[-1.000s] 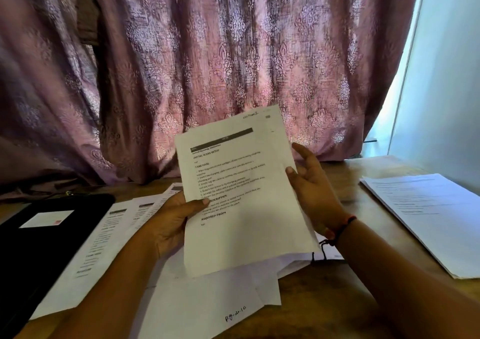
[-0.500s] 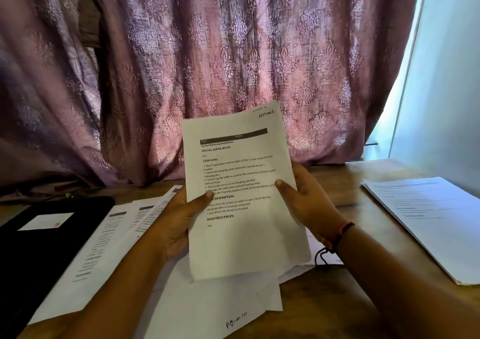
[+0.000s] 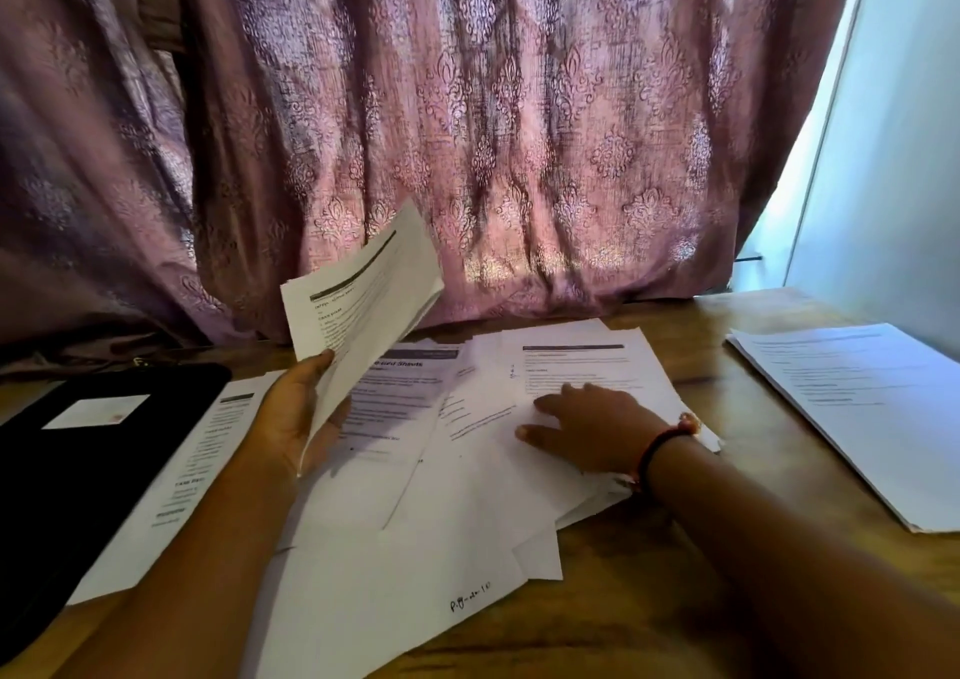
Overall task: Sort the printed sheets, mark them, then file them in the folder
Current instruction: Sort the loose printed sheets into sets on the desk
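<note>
Pose of left hand [image 3: 296,418]: raised off the wooden table [image 3: 649,600], palm turned inward, forearm entering from the lower left.
Left grip: the thumb lay on the printed face and the fingers curled behind, pinching one printed sheet [image 3: 363,299] by its lower left edge.
Held sheet: tilted and bowed, top corner leaning right, lifted clear of the papers below.
Pose of right hand [image 3: 587,429]: palm down, fingers straight and slightly spread, pressed flat on the loose pile [image 3: 467,496]; nothing gripped.
Right wrist: a red and black bracelet [image 3: 657,447] was worn.
Loose pile: fanned and overlapping across the middle of the table; the sheet under the right fingertips carried a dark header bar.
Folder [image 3: 78,460]: black, lying flat at the left, white label [image 3: 96,411] facing up.
Side sheet [image 3: 208,449]: lay between the folder and the pile, partly under the left forearm.
Squared stack [image 3: 857,408]: at the table's right side, well apart from the right hand.
Hidden or unclear: the left fingers were mostly behind the held sheet; the folder and the squared stack were cut off by the frame; the print was too blurred to read; a handwritten note [image 3: 470,598] on the nearest sheet was illegible.
Backdrop: a patterned mauve curtain [image 3: 467,132].
</note>
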